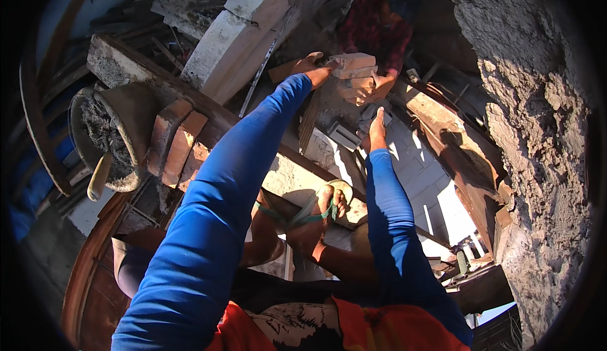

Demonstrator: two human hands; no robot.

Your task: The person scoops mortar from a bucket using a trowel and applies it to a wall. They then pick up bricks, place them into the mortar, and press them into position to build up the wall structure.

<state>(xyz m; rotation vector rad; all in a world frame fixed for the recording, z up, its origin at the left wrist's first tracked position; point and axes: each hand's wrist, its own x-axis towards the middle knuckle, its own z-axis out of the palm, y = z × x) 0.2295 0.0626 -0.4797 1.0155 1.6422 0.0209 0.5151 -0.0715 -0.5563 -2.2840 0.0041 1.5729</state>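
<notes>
A small stack of orange bricks (356, 73) is held up by a co-worker's hand (381, 88) on its right side. My left hand (313, 69) reaches to the left side of the stack, thumb apart from the fingers. Its fingertips are at the bricks' edge; I cannot tell whether they touch. Below the stack and to its right, my right hand (377, 131) is raised with fingers stretched, apart from the bricks and holding nothing. Both my arms are outstretched in blue sleeves.
A bucket of grey mortar (101, 133) with a wooden-handled tool (99, 177) stands left, beside several bricks (182, 145) on a beam. My sandalled foot (325, 205) rests on a ledge. A rough wall (525, 117) rises at right. The co-worker (367, 28) is below, ahead.
</notes>
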